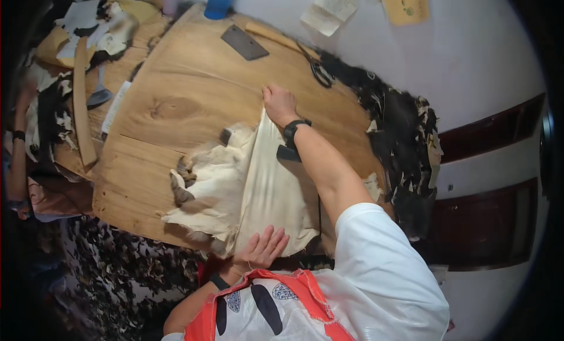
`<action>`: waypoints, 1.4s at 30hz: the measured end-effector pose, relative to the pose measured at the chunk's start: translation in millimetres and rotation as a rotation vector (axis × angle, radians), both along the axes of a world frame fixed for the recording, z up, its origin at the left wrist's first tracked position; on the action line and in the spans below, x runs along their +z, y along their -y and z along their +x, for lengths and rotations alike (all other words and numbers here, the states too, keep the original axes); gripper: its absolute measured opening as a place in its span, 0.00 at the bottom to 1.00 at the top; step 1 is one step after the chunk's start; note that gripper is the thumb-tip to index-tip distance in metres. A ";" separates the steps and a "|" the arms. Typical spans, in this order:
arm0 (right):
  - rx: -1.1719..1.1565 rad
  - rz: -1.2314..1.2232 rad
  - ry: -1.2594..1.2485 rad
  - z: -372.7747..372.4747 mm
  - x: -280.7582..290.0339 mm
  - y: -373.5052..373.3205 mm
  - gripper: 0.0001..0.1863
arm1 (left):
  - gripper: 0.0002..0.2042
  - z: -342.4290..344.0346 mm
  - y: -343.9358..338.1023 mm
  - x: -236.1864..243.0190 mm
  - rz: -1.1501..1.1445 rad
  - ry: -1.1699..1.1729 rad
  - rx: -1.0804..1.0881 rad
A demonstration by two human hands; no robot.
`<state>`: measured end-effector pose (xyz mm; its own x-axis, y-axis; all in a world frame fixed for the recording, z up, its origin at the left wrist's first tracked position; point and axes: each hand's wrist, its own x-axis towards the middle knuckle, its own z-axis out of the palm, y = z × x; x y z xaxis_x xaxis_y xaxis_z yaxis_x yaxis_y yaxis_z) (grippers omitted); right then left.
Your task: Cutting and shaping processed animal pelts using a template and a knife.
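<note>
A cream-coloured animal hide (276, 194) lies skin side up on the wooden board, with tufts of grey-brown fur (182, 191) showing at its left edge. A straight fold or seam runs down its middle. My right hand (281, 105) is closed at the far tip of the hide, pinching it and stretching it away from me. Nearer my body, my left hand (261, 249) rests flat on the near part of the hide, fingers stretched out. A small dark object (288, 153) shows beside my right wrist; its kind I cannot make out.
A dark phone-like slab (244, 42), scissors (320, 74) and a blue cylinder (219, 3) sit at the board's (176, 106) far side. Black fur scraps (399, 147) heap along the right. On the left, another person's arm (20, 123) is near a wooden strip (82, 106) and a scraper-like tool (99, 93).
</note>
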<state>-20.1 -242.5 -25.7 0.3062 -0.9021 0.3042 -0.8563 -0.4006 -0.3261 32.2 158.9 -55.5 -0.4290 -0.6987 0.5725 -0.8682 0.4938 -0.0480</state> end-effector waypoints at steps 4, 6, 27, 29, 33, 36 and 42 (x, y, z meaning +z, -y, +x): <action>0.034 0.103 -0.048 -24.3 -10.9 5.9 0.17 | 0.23 5.2 -1.6 9.7 0.069 0.077 -0.057; 0.109 0.149 -0.078 -22.2 8.8 12.3 0.19 | 0.26 8.5 1.5 28.1 0.355 -0.019 -0.261; 0.178 0.007 -0.049 92.0 8.8 -81.7 0.22 | 0.19 69.4 -4.1 0.9 0.048 -0.117 0.225; 0.120 -0.014 -0.027 98.8 5.7 -77.3 0.22 | 0.20 69.7 -7.0 -0.7 0.037 -0.127 0.244; 0.218 0.160 -0.057 93.9 16.1 -76.5 0.24 | 0.23 73.5 -2.3 -0.1 0.060 -0.138 0.228; 0.264 -0.037 0.054 106.2 29.6 -95.6 0.25 | 0.24 83.1 -9.7 33.7 0.216 -0.099 0.163; 0.446 0.011 -0.038 144.5 18.0 -156.6 0.25 | 0.22 111.8 3.6 22.2 0.171 -0.052 0.202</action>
<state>124.4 -86.0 -7.6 0.6766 -0.6825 0.2763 -0.6123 -0.7299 -0.3037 144.0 155.4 -33.4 -0.2443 -0.8557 0.4562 -0.9490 0.3077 0.0688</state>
